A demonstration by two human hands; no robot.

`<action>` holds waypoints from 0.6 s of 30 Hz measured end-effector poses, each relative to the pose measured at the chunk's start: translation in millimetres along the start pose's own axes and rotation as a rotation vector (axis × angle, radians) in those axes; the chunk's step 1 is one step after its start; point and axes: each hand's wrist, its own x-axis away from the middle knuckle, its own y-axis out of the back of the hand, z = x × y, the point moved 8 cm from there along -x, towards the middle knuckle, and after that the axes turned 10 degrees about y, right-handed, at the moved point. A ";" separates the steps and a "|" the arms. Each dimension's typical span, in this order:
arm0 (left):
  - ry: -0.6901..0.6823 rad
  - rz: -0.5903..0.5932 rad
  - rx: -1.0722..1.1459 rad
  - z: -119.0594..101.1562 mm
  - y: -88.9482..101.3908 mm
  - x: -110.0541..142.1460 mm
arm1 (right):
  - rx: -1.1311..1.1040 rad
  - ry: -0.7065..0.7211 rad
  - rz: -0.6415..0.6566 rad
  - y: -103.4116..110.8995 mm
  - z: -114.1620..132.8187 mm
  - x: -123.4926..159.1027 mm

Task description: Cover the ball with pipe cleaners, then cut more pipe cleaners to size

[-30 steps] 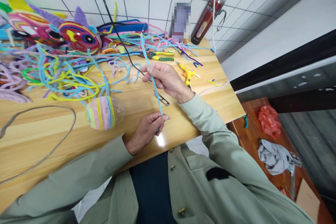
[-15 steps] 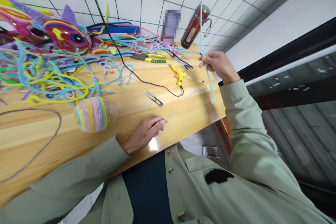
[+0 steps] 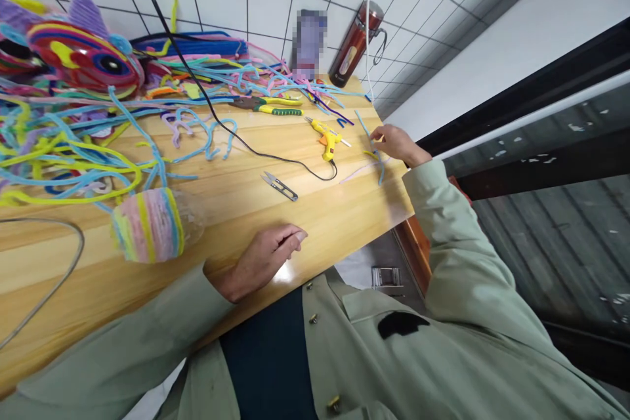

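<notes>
Since the earlier frame, the right hand [image 3: 396,144] has carried the blue fuzzy stem [image 3: 364,125] down to the tabletop [image 3: 339,216]; the left hand [image 3: 266,256] has stayed by the near edge.

Head view: the stem is close to the right edge of the tabletop, between the far right and near right corners, and bends slightly along its length. The fingertips of the right hand meet it around mid-length; whether they pinch it or only touch it cannot be told. The left hand rests with fingers curled and thumb against the forefinger, no item visible in it. The hands are well apart.

Handling: the stem is judged very light, with a soft, grippy pile over a thin bendable core. Slipping is unlikely; kinking under a hard squeeze is the more probable fault. Take hold at mid-length, between thumb and forefinger, with light pressure. Treat the tips as possibly sharp.

Adjacent items: a yellow glue gun [image 3: 329,142] lies between the stem and the snips [image 3: 279,186]. Pliers [image 3: 275,107] lie toward the far edge. A striped bundle [image 3: 150,226] sits left of the left hand.
</notes>
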 end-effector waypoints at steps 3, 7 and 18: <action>0.002 0.000 0.005 0.9 -0.5 -0.5 | 0.006 0.090 0.117 -18.7 16.8 25.5; 0.022 0.001 0.004 1.0 -0.6 -0.5 | -0.021 0.090 0.144 -36.1 26.8 42.0; -0.016 -0.008 -0.043 -1.3 -0.1 0.2 | -0.373 -0.102 -0.206 -3.2 14.6 2.0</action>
